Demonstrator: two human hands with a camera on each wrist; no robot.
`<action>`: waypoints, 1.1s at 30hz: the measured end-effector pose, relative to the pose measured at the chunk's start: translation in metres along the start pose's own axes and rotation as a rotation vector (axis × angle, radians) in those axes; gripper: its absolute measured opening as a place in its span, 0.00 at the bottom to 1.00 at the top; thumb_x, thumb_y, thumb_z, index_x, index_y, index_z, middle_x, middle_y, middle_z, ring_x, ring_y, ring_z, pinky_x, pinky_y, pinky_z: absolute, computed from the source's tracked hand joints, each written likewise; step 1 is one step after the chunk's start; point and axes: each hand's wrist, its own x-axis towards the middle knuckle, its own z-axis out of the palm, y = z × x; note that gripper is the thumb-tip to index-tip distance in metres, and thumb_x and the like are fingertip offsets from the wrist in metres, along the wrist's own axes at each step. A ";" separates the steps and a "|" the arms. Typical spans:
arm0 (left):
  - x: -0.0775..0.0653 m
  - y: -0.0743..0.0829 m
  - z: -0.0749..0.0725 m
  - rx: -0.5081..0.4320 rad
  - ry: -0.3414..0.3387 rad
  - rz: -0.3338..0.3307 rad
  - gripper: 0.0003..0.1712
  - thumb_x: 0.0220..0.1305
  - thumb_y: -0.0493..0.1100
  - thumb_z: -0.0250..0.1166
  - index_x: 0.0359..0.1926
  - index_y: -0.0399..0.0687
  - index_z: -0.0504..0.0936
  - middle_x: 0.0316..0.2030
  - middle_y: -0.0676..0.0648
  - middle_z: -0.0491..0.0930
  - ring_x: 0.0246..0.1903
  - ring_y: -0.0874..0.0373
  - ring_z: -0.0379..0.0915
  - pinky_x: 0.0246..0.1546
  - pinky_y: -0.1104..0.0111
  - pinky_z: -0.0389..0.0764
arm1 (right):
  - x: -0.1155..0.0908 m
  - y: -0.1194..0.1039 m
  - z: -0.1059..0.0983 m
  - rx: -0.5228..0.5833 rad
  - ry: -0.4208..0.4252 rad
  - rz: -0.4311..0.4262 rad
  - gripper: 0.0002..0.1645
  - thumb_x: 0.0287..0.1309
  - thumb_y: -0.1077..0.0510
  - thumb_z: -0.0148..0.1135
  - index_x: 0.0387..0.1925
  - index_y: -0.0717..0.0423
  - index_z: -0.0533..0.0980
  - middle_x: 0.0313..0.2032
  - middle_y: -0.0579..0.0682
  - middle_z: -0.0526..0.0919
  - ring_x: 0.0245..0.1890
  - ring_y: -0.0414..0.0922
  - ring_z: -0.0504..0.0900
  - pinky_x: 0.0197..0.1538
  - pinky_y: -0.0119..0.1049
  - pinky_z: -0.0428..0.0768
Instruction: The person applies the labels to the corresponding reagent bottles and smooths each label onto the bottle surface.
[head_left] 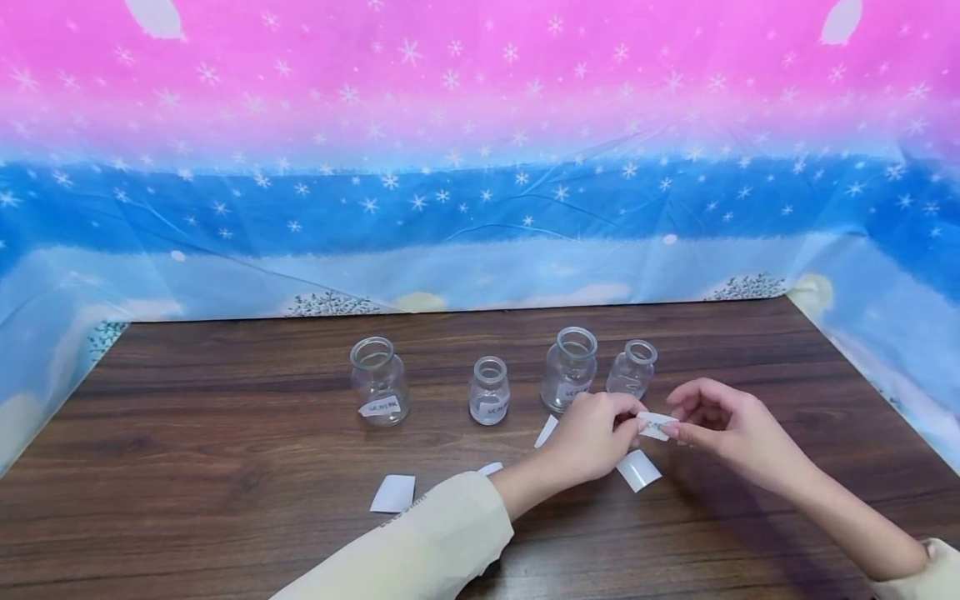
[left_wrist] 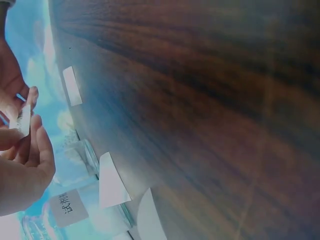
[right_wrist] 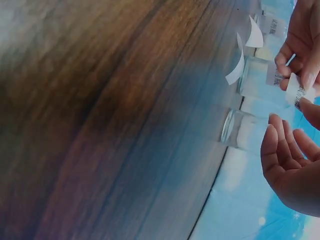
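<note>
My left hand (head_left: pixel 592 437) pinches the left end of a small white sticker label (head_left: pixel 656 426) with dark writing on it. At the label's right end is the thumb of my right hand (head_left: pixel 738 433), the other fingers loosely bent. In the right wrist view the label (right_wrist: pixel 298 91) stretches between the two thumbs. Just behind the hands stands a small glass jar (head_left: pixel 632 372), with no label showing on it in the right wrist view. Beside it, a larger glass jar (head_left: pixel 576 362) bears a written label, its lower part partly hidden by my left hand.
Further left stand a small labelled jar (head_left: pixel 490 390) and a large labelled jar (head_left: pixel 381 379), both uncapped. White paper pieces lie on the wooden table (head_left: pixel 225 467): one (head_left: pixel 640 471) below the hands, one (head_left: pixel 393 493) near my left sleeve. A snowflake-patterned cloth (head_left: pixel 450 167) hangs behind.
</note>
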 end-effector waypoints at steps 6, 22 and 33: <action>0.001 -0.001 -0.001 -0.010 0.053 0.021 0.04 0.59 0.37 0.60 0.32 0.44 0.82 0.15 0.58 0.72 0.16 0.71 0.61 0.18 0.81 0.62 | 0.003 0.006 0.000 0.015 -0.025 -0.018 0.06 0.51 0.69 0.63 0.27 0.55 0.78 0.25 0.47 0.79 0.24 0.37 0.75 0.26 0.31 0.74; 0.015 -0.005 0.012 0.170 0.179 -0.133 0.02 0.58 0.40 0.63 0.30 0.47 0.79 0.25 0.54 0.80 0.23 0.65 0.71 0.25 0.77 0.68 | 0.026 0.017 -0.003 -0.143 0.019 0.011 0.05 0.46 0.66 0.67 0.22 0.55 0.79 0.37 0.55 0.76 0.33 0.37 0.73 0.32 0.30 0.72; 0.015 -0.004 0.015 0.217 0.208 -0.116 0.02 0.57 0.40 0.63 0.29 0.47 0.80 0.27 0.52 0.80 0.29 0.62 0.75 0.28 0.75 0.71 | 0.032 0.019 -0.005 -0.178 -0.014 0.088 0.04 0.48 0.64 0.67 0.23 0.57 0.79 0.44 0.59 0.77 0.40 0.50 0.74 0.36 0.34 0.72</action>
